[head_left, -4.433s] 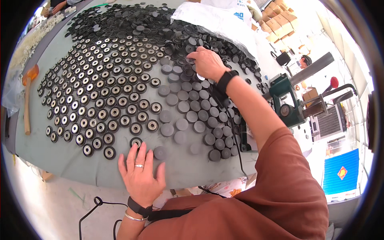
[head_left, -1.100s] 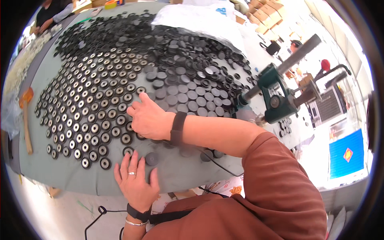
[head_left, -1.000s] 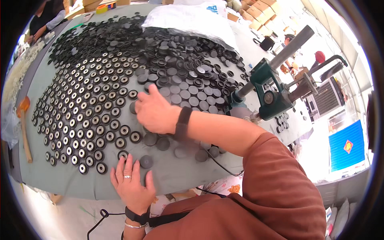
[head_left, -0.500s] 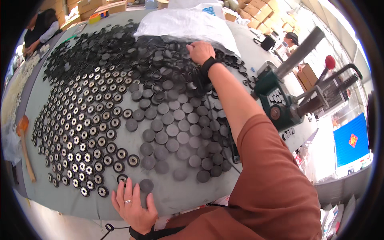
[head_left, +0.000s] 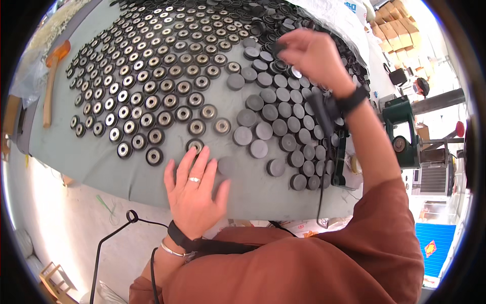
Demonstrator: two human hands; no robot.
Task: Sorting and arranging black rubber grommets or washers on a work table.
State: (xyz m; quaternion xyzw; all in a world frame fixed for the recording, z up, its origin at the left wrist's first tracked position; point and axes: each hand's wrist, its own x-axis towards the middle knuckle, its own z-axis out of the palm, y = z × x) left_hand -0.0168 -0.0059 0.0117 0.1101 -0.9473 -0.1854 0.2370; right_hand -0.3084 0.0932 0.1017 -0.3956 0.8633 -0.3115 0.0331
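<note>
My left hand lies near the table's front edge with its fingers spread. Its fingertips touch the near side of a black-rimmed bearing roller. Just right of these fingers is a single dark round cap. Over the far caps hovers my right hand, slightly blurred, with thumb and fingers pinching a dark round cap. Rows of bearing rollers with metal centres cover the left and middle. Grey-black caps, mostly flat side up, lie beneath and in front of my right hand.
A white bag lies at the far right beside heaped black parts. On the right stand a green hand press and a black stand with a cable. An orange-headed mallet lies at the left edge of the grey tabletop.
My view has turned and shifted toward the table's near side. My right hand has come back from the heap by the bag with a dark cap. My left hand stays by the same roller.
</note>
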